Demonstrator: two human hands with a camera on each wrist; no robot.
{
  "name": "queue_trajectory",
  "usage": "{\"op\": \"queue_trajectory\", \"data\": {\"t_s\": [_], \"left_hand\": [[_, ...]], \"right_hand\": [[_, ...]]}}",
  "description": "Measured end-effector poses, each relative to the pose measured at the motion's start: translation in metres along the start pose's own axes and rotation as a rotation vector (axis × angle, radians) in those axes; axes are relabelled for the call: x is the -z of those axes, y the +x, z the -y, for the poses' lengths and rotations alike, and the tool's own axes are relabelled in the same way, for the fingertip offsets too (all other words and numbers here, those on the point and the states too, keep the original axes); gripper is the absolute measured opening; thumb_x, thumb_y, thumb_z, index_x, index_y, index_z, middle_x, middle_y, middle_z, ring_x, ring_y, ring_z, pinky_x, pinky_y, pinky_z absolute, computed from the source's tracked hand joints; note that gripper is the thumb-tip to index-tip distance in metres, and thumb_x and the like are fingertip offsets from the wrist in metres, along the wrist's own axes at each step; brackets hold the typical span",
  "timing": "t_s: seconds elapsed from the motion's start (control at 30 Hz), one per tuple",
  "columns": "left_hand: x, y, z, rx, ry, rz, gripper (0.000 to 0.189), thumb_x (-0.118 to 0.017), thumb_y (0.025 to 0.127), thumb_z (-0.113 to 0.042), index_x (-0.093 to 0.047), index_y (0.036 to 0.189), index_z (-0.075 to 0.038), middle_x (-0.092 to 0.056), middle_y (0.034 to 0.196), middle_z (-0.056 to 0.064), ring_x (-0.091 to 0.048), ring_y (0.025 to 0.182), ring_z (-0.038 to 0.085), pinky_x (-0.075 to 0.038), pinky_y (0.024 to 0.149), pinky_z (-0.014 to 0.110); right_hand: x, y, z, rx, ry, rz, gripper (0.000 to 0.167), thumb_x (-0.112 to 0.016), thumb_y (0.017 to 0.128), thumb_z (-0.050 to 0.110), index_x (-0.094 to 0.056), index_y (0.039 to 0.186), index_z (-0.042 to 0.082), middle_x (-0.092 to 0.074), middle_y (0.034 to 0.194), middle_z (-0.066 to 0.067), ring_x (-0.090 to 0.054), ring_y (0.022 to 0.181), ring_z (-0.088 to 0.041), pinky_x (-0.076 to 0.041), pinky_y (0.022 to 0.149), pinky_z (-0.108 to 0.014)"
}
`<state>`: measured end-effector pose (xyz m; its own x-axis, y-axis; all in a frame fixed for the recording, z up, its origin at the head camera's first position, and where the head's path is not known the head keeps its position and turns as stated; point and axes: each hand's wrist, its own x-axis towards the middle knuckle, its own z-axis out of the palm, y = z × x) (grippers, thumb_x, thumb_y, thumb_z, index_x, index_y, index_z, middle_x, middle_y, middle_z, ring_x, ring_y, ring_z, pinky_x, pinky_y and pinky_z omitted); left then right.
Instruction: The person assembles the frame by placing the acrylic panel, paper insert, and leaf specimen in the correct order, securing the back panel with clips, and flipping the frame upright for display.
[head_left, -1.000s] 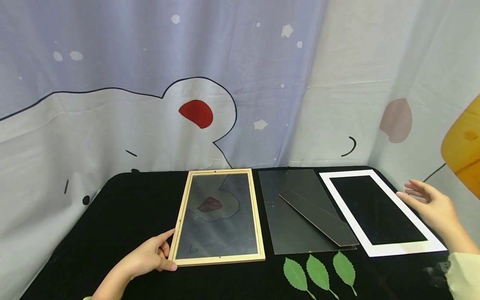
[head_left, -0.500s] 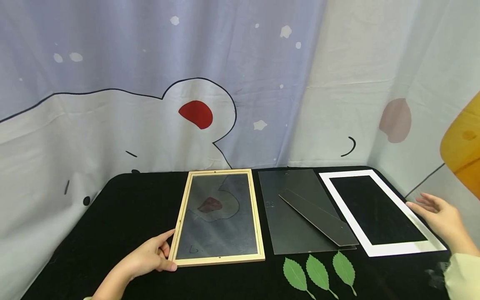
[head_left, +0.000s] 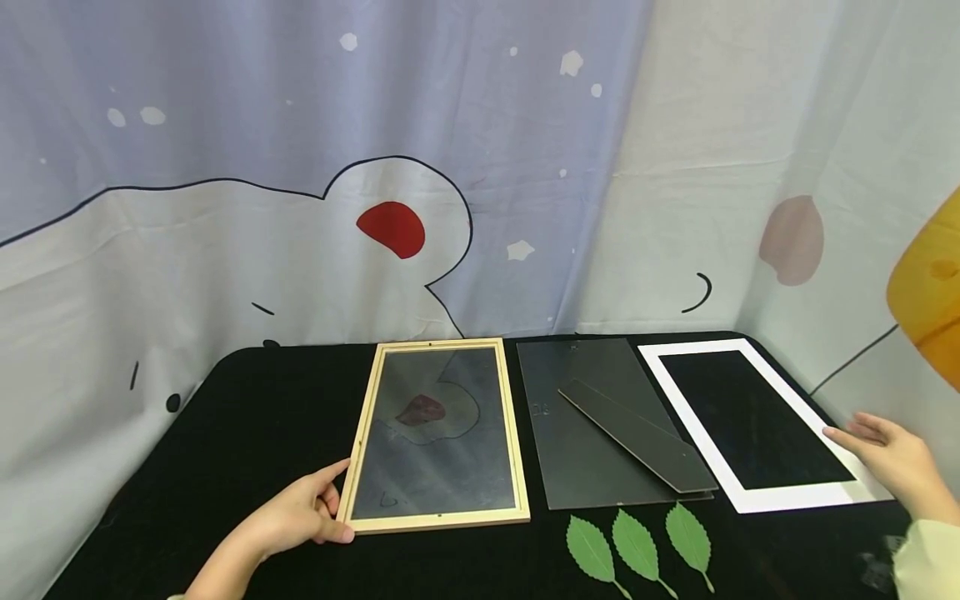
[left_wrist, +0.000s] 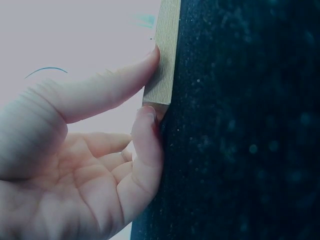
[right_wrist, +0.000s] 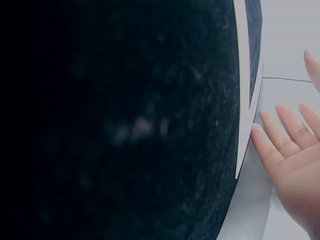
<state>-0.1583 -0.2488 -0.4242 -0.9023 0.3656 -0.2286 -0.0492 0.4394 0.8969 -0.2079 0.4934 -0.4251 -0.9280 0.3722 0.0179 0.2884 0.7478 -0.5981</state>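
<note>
My left hand (head_left: 296,512) pinches the near left corner of a light wooden picture frame (head_left: 442,522), which lies on the table with a clear, reflective pane in it. Seen from the left wrist, the thumb presses one side of the wooden corner (left_wrist: 166,65) and the index finger lies at its end. My right hand (head_left: 888,462) is at the right edge of a white mat board (head_left: 795,497) with a rectangular opening. In the right wrist view its fingers (right_wrist: 270,142) are extended beside the mat's thin white edge (right_wrist: 243,100).
Between frame and mat lies a dark backing board (head_left: 555,458) with a narrow dark stand flap (head_left: 637,433) angled across it. Three green leaves (head_left: 590,548) lie in front. A crumpled clear piece (head_left: 876,571) is at the front right. Curtains (head_left: 525,167) hang behind the black table (head_left: 247,433).
My right hand has moved down and toward the near right along the mat's right edge. The left hand, frame, boards and leaves stay where they were.
</note>
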Motion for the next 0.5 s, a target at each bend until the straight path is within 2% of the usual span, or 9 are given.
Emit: {"op": "queue_trajectory", "data": {"t_s": [0.2,0.5], "left_hand": [[-0.0004,-0.0007,-0.0008,0.012,0.001,-0.003,0.101,-0.081,0.068,0.003,-0.016,0.144,0.017,-0.047,0.079,0.008,-0.049,0.057,0.013,-0.044,0.054,0.027],[-0.0014,-0.0007,-0.002,0.033,0.02,-0.034,0.1,-0.081,0.066,0.005,-0.02,0.145,0.015,-0.048,0.077,0.009,-0.048,0.06,0.018,-0.043,0.053,0.028]], "right_hand": [[-0.0007,0.0027,-0.007,-0.045,-0.041,0.043,0.094,-0.052,0.094,0.052,-0.015,0.142,-0.019,-0.027,0.137,-0.043,-0.03,0.123,-0.062,-0.028,0.096,-0.069],[0.0015,0.0032,-0.0096,-0.065,-0.105,0.14,0.097,-0.052,0.093,0.054,-0.013,0.14,-0.022,-0.024,0.137,-0.044,-0.027,0.123,-0.062,-0.028,0.096,-0.069]]}}
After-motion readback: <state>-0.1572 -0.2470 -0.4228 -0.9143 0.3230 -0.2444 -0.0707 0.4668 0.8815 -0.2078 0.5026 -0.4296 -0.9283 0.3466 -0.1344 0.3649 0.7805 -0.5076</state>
